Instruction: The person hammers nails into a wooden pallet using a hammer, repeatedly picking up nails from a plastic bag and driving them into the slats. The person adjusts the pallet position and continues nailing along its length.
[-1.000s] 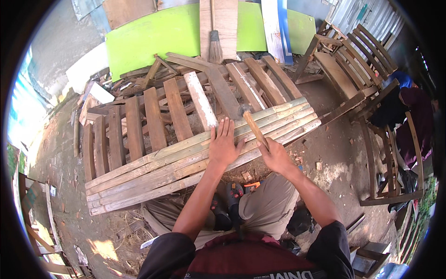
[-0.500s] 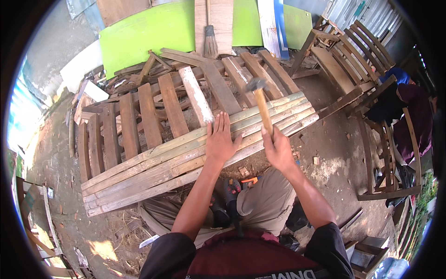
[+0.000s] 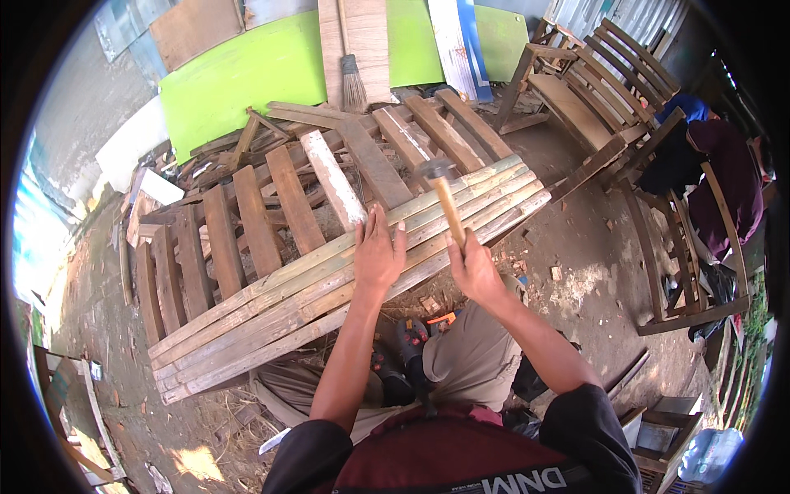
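My left hand [image 3: 379,257] lies flat, fingers stretched out, on several long, pale bamboo strips [image 3: 280,309]. The strips lie side by side, slanting up to the right across a frame of brown wooden slats [image 3: 222,239]. In my right hand [image 3: 477,272] is a hammer [image 3: 447,206], gripped low on its light wooden handle. Its dark head is over the far edge of the strips, to the right of my left hand; whether it touches them I cannot tell. A white-stained slat [image 3: 332,179] runs toward my left fingertips.
Wooden scraps lie behind the slats, below a green panel [image 3: 247,90] and a broom [image 3: 354,82]. A slatted wooden bench [image 3: 568,103] stands far right. Nearer right, another person [image 3: 724,189] is beside a wooden frame [image 3: 646,255]. An orange-handled item [image 3: 443,319] lies near my feet.
The whole view has shifted slightly, so the scene sits further left and lower. The hammer head has come down a little toward the strips. My left hand stays on them, its thumb drawn closer in.
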The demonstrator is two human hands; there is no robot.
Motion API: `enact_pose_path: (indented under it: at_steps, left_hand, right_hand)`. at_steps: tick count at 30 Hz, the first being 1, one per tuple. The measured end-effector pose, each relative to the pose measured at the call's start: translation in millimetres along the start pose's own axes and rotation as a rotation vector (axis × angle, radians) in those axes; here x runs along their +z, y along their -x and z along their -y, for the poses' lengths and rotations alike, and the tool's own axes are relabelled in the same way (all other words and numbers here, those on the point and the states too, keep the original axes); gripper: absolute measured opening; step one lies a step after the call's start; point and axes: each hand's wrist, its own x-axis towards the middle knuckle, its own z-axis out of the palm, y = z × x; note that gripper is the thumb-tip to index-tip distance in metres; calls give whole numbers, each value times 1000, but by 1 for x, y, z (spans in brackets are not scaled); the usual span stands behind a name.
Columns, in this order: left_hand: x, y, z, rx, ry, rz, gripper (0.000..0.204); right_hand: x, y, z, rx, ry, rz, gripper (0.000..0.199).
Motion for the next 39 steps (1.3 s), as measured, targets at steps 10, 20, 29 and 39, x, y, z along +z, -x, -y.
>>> enact_pose_path:
  at_steps: [10, 20, 29, 39]
  left_hand:
    - [-5, -2, 7, 44, 241, -18, 78]
    - [-8, -6, 8, 28, 249, -86, 70]
    - [-10, -3, 13, -112, 630, -162, 51]
    - [5, 73, -73, -57, 1142, -81, 27]
  right_hand:
    - [7, -14, -35, -27, 214, 196, 39]
    - [-30, -34, -22, -59, 386, 90, 32]
    - [1, -8, -31, -135, 513, -34, 41]
    - [1, 30, -45, -173, 303, -228, 39]
